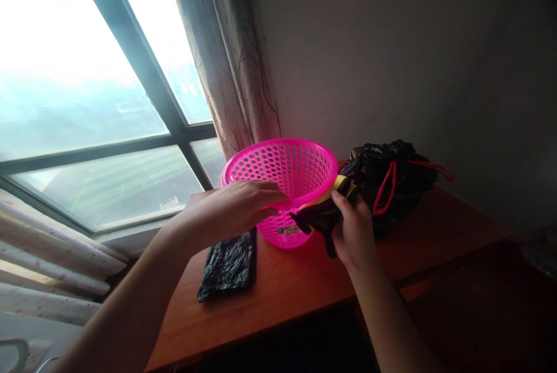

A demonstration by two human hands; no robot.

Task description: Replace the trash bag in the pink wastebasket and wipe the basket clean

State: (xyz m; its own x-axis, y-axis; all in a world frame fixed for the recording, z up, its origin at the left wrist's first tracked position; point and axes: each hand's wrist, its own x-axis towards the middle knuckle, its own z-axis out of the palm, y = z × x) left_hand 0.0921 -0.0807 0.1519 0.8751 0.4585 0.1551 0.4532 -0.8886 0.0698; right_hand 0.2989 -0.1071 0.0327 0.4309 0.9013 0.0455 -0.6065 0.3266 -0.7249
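Observation:
A pink plastic basket [284, 229] with round holes in its wall stands on a brown wooden table. My left hand [256, 196] grips the near rim, fingers over the inside and thumb outside. In my right hand [354, 228] is a limp black-and-yellow item [319, 216], pinched between thumb and fingers against the basket's right rim. Dark strips hang from it, and its exact kind is unclear. A folded black plastic bag [230, 263] lies flat on the table, left of the basket and below my left wrist.
Behind my right hand sits a bulky black plastic bag [398, 187] with red drawstrings. The brown table [278, 297] ends at a near edge, with a dark gap below. A window [108, 181] and a curtain [230, 60] are at the left; a grey wall [369, 60] rises behind.

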